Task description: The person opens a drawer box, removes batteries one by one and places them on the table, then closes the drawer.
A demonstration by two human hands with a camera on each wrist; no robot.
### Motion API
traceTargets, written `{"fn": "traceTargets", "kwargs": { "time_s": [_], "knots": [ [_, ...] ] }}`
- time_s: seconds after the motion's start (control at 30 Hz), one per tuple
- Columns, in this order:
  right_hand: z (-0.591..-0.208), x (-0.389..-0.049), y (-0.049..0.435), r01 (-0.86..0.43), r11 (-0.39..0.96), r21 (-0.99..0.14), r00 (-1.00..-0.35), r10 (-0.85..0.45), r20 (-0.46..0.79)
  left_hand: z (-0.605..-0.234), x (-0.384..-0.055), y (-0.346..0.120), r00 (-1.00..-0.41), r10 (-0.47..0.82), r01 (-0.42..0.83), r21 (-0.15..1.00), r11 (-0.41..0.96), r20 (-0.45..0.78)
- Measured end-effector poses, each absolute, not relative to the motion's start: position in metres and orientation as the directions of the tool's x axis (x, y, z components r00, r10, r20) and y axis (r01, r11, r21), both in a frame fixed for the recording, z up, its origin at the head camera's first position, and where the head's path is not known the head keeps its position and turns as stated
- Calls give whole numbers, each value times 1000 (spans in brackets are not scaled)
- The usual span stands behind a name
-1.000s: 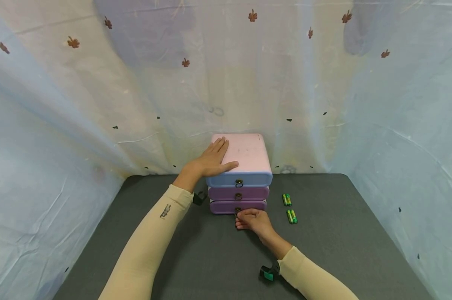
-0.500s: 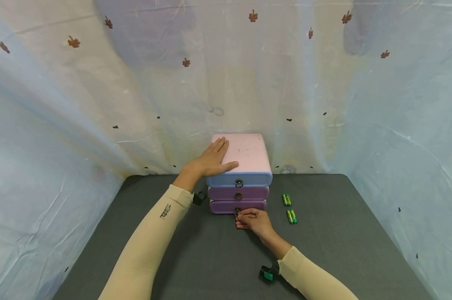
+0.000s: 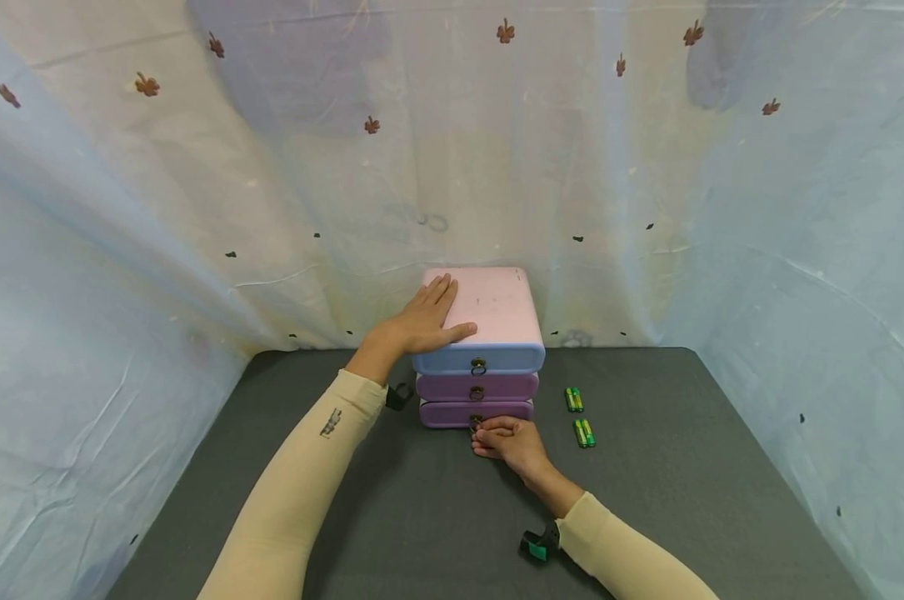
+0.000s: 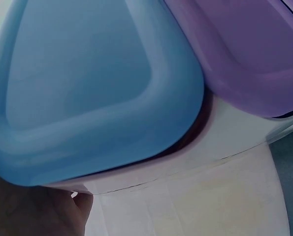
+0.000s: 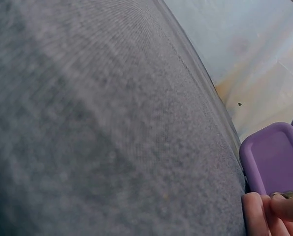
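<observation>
The left hand (image 3: pixel 425 321) lies flat, fingers straight, on the drawer box (image 3: pixel 500 304) toward the back of the bench (image 3: pixel 646 500). To my eye the box is light, stiff plastic, apt to slide unless steadied. Its drawers (image 3: pixel 444 360) look closed or nearly so, contents hidden. The right hand (image 3: pixel 511 446) pinches the ring pull (image 3: pixel 476 423) of the bottom drawer (image 3: pixel 440 415), the sensible hold. Farther right lie paired batteries (image 3: pixel 584 433).
</observation>
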State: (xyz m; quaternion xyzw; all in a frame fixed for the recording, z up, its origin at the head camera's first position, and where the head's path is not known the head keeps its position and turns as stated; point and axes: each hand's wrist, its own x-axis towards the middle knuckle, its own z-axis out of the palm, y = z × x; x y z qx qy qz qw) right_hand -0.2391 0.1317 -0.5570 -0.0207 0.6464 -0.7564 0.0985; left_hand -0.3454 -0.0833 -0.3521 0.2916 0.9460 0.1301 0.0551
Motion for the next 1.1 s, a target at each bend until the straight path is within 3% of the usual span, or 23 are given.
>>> {"fn": "traceTargets", "kwargs": {
  "time_s": [1.1],
  "knots": [
    [-556, -218, 137, 93, -78, -993, -973, -220, -74, -352, -344, -83, -828, 561, 535, 271, 800, -24]
  ]
}}
